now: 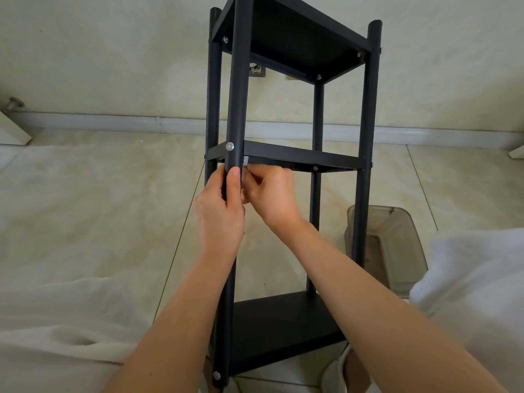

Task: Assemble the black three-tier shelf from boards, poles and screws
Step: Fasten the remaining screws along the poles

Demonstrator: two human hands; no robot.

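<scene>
Steadying the near pole (237, 109), the left hand (219, 214) wraps it just below the middle board (300, 157); right hand (270, 194) pinches something small and pale there; shelf upright; keep that brace firm, I judge.

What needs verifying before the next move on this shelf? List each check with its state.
1. Left hand grips the near black round metal pole: ok, thumb curled round it.
2. Right hand has a grip on the small white piece under the black middle board: cannot tell, fingers hide it.
3. Silver screw seated in the near pole at the middle board: ok, head looks flush.
4. Black top board and black bottom board joined to the poles: ok where screw heads show.
5. Shelf standing straight: cannot tell, wide-angle view distorts.
6. Clear plastic bin apart from the hands: ok.
</scene>
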